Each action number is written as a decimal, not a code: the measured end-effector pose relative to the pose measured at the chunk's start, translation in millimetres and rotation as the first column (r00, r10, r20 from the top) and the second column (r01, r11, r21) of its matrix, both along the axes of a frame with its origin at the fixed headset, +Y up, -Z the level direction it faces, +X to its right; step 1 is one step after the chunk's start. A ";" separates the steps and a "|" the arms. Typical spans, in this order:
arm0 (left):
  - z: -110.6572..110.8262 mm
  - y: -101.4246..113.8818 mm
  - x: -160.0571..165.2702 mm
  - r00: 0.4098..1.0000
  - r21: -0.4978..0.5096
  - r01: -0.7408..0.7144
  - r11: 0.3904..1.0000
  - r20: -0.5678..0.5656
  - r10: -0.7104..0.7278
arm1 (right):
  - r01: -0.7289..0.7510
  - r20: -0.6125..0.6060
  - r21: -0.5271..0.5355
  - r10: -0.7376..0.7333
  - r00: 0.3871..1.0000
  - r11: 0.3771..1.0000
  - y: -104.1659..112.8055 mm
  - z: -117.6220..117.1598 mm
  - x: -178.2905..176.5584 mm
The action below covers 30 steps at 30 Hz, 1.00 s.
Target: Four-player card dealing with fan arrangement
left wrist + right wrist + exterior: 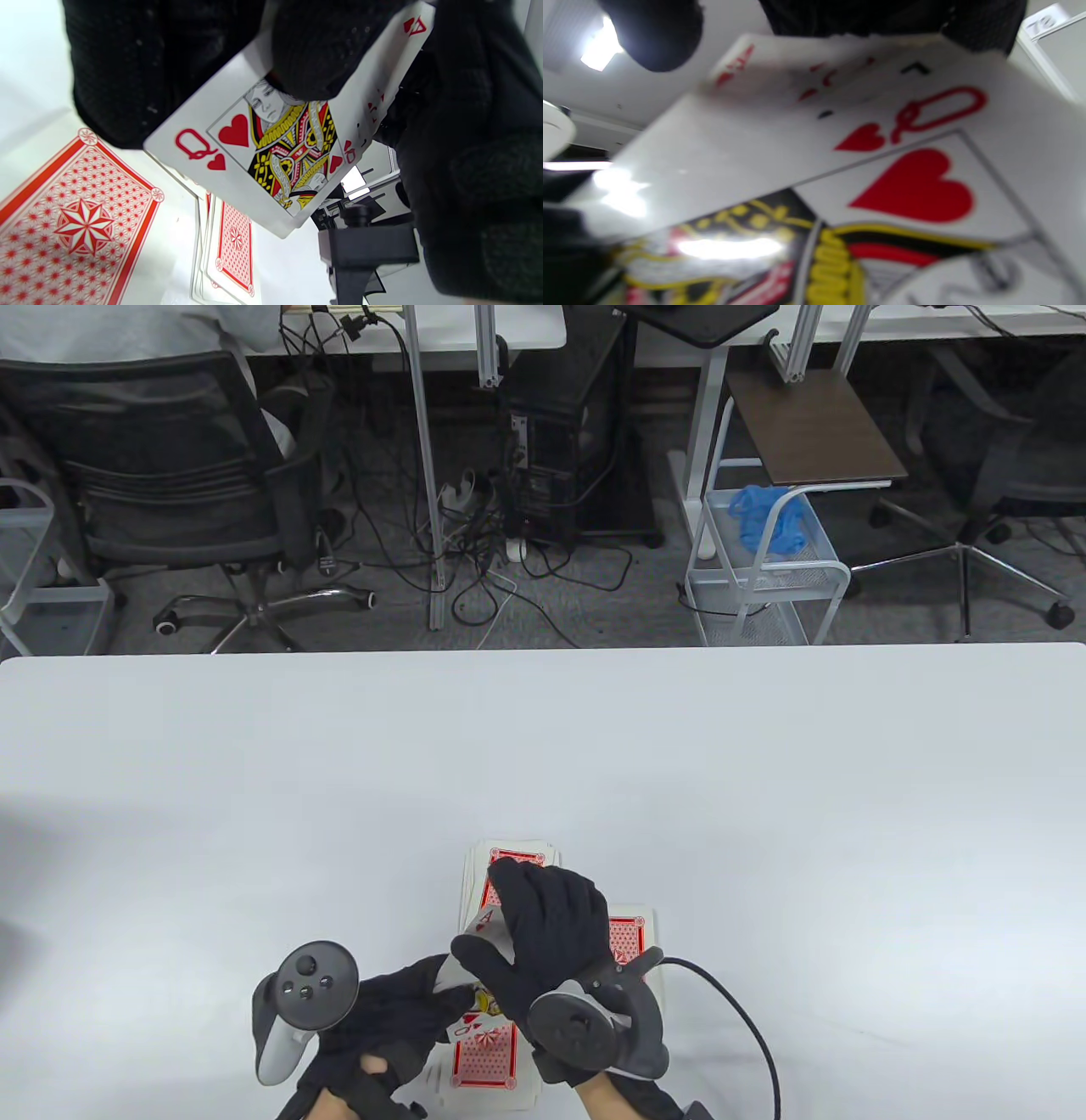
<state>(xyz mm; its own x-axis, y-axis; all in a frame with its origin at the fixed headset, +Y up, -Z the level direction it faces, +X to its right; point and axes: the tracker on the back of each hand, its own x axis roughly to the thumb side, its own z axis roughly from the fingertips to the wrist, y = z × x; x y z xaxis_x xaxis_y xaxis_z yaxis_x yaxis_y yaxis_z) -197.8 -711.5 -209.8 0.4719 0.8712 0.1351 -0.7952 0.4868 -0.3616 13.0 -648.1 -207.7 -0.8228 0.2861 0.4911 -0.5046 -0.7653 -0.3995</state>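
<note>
I see both hands pinching a fan of cards (271, 144), left hand (399, 1010) underneath, right hand (543, 933) over the top, queen of hearts (882, 178) in front

Queen of hearts card (271, 148) reads "Q" (an "A" card (418, 25) behind)

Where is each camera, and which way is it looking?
Table view: sits up high and looks down on the white table; both gloved hands come in from the bottom, left hand and right hand, holding cards.
Left wrist view: sits on the left wrist, close under the held cards, facing the queen of hearts, with face-down cards on the table below; black gloved fingers show.
Right wrist view: sits on the right wrist, tilted up toward the ceiling; a dark fingertip shows.
Shared: all three see the queen of hearts.
</note>
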 end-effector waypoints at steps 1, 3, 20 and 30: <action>0.0 0.2 1.0 1.000 -0.006 -0.015 1.000 0.005 0.015 | 0.025 -0.001 -0.024 -0.025 1.000 0.999 0.2 -1.3 0.9; -0.2 -1.3 1.8 0.999 -0.028 -0.047 0.998 0.025 0.048 | 0.088 -0.065 -0.064 -0.093 0.994 0.994 0.2 -4.3 4.4; -3.4 -4.0 -23.0 0.962 -0.068 -0.257 0.964 -0.117 0.248 | 0.320 -0.025 -0.390 -0.357 0.934 0.863 -20.8 -30.7 45.4; -5.6 -11.1 -31.7 0.932 -0.113 -0.346 0.931 -0.159 0.327 | 0.340 -0.080 -0.383 -0.397 0.914 0.859 -20.7 -29.4 39.0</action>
